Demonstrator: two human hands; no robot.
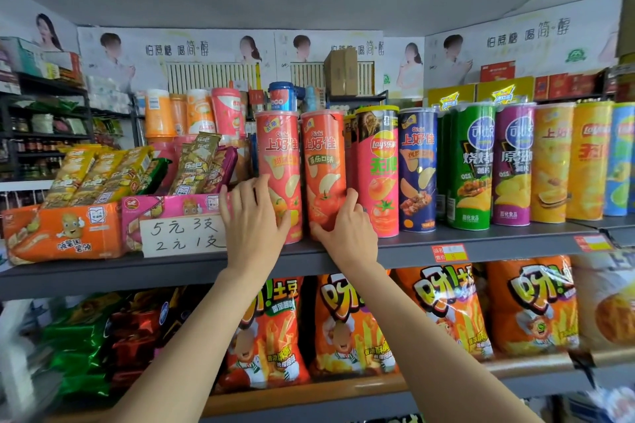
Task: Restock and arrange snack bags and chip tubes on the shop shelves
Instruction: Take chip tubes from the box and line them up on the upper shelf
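Note:
Two red chip tubes stand upright side by side near the front of the grey top shelf. My left hand wraps the lower part of the left red tube. Gripping the base of the right red tube is my right hand. To their right runs a row of upright tubes: a pink one, a dark blue one, a green one, a purple one and yellow ones.
Left of my hands sit a pink display box with a handwritten price card and an orange box of snack sticks. Orange snack bags fill the lower shelf, green and dark bags at its left. Cups stand behind the tubes.

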